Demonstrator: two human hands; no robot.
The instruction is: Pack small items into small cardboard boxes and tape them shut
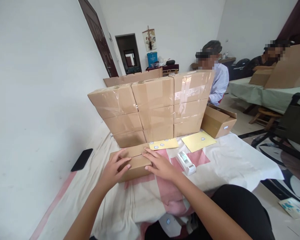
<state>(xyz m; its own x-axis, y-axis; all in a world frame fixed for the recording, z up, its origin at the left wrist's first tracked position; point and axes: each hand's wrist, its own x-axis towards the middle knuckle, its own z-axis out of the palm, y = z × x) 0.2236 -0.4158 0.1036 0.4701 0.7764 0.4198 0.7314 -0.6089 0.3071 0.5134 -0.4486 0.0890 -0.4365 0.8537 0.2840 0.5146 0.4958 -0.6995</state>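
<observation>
A small brown cardboard box [136, 170] lies on the cloth in front of me, its two top flaps folded down to meet at a seam. My left hand [115, 168] rests on the box's left part, fingers spread over the top and thumb near the front edge. On the right end, my right hand [160, 163] touches the flaps with its fingers apart, the thumb against the front side. To the right lies a white handheld device [185, 163] with a small screen. Yellow sheets with small labels, one strip [168, 144] and one larger sheet [198, 141], lie behind it.
Stacked taped cartons [153, 110] form a wall behind the box. Beside them stands another carton [217, 121] with raised flaps. A black phone [82, 160] lies at the left by the wall. One person [220, 80] sits behind the stack, another [262, 61] at a farther table.
</observation>
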